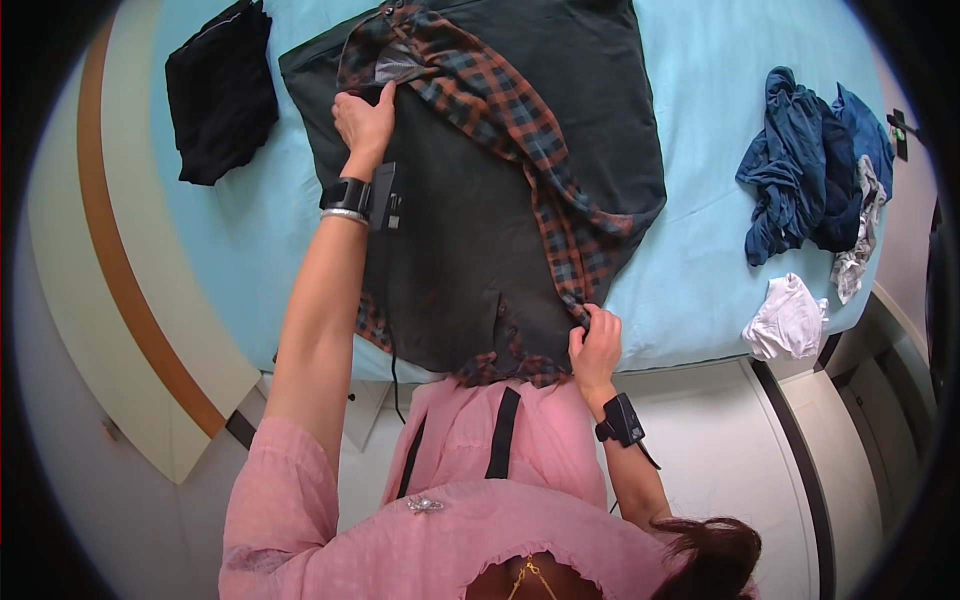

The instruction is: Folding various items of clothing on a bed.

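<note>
- My left hand (364,122) touches the shirt (440,210); I can't tell whether it grips.
- My right hand (597,348) pinches its plaid edge (572,268).
- Left of both: black clothes (220,95).

Light blue bed (695,190) has a dark part-plaid garment (450,200) at 12 o'clock, black clothes (222,100) at 10, crumpled blue stuff (790,165) around 2, plus white cloth (786,318) at 3.

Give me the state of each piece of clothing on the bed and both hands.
Dark garment: spread out
Plaid section: lying across it
Black clothing: folded
Blue clothing: crumpled
Patterned cloth: crumpled
White cloth: bunched up
Left hand: at plaid section's upper end, grip unclear
Right hand: pinching its lower end
</note>
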{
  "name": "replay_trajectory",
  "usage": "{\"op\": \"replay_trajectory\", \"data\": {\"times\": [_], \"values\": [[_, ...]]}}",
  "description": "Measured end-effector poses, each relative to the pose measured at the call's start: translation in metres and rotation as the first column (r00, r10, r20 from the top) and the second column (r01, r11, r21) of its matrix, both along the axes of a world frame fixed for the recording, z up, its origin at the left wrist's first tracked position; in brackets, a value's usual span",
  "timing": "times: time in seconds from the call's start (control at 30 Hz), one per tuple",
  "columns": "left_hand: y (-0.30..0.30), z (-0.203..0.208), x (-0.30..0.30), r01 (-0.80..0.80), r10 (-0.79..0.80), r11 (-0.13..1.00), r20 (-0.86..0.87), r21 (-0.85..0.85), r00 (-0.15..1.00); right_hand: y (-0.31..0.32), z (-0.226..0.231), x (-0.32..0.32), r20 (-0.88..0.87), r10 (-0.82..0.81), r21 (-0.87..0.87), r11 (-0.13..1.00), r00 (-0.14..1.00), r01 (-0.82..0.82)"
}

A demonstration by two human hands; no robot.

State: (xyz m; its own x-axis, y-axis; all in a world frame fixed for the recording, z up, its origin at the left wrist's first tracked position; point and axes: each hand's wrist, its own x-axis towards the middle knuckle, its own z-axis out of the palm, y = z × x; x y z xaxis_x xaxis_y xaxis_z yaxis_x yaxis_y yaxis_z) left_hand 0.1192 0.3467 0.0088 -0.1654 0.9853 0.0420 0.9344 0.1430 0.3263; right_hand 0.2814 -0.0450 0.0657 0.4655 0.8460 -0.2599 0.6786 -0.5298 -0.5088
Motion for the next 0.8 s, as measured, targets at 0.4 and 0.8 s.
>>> {"op": "replay_trajectory", "data": {"times": [0.4,0.8], "values": [[0.019,0.013,-0.016,0.147,0.276,0.862,0.693,-0.485,0.666,0.065,0.014,0.046,0.200,0.036,0.356,0.928,0.979,-0.107],[0.020,-0.004,-0.003,0.067,0.325,0.906,0.787,-0.418,0.524,0.083,-0.014,0.148,0.274,0.340,0.104,0.919,0.900,-0.379]]}}
